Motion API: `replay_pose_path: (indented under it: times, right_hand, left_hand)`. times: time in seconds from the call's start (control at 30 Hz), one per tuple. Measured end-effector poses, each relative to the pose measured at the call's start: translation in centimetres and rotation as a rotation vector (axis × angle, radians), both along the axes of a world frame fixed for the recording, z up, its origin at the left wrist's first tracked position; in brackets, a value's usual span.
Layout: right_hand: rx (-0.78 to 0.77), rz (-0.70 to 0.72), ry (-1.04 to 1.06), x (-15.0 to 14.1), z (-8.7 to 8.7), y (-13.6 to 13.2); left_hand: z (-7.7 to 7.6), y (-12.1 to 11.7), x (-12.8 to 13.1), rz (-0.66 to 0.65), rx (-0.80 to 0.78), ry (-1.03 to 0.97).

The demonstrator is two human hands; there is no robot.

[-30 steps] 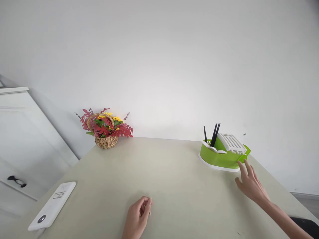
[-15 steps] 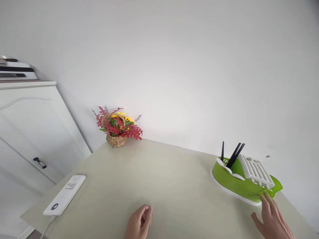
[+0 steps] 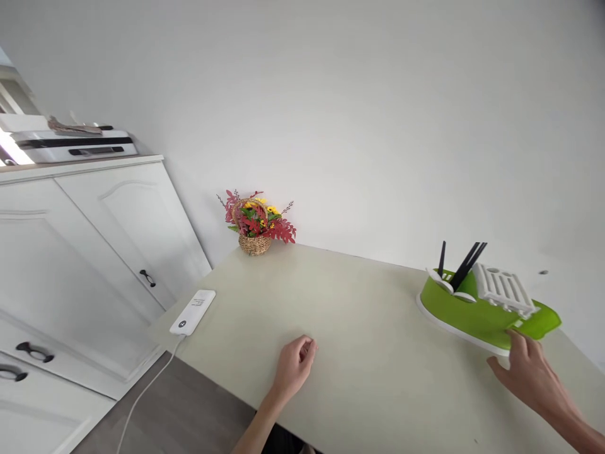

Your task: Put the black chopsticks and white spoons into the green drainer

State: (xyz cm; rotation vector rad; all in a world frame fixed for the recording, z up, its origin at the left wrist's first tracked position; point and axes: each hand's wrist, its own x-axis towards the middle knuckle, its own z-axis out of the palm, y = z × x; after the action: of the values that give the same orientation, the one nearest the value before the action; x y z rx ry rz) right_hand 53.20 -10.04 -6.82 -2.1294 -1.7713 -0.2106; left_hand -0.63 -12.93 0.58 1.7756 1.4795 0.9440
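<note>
A green and white plastic utensil holder (image 3: 466,321) stands at the right of the table, with black chopsticks (image 3: 467,265) upright in it and white spoons (image 3: 442,280) along its front rim. A white slotted rack (image 3: 505,289) sits over its right part. My right hand (image 3: 529,372) is at the holder's near right end, fingertips against or just before it; contact cannot be made out. Its thumb is spread and it grips nothing. My left hand (image 3: 293,366) rests at the table's near middle, fingers curled closed with no object visible in them.
A wicker basket of artificial flowers (image 3: 255,244) stands at the back left by the wall. A white power bank (image 3: 193,312) with a cable (image 3: 144,391) lies near the left table edge. White cabinets (image 3: 137,233) stand left, a silver-white case (image 3: 80,146) on top.
The view has swung left and moved, so more cabinet and floor show and the tabletop things appear farther right. My right hand stays beside the holder; my left hand remains curled.
</note>
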Motion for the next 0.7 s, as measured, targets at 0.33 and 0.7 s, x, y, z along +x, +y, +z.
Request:
replay_pose_path:
  times: [0.33,0.7]
  right_hand:
    - [-0.006,0.046,0.102,-4.0,3.3,-2.1]
    - [0.079,0.072,0.149,-7.0,2.5,-2.3]
  left_hand:
    - [-0.1,-0.6,0.1,0.007,0.019,0.061]
    - [-0.2,0.4,0.4,0.011,0.043,0.159]
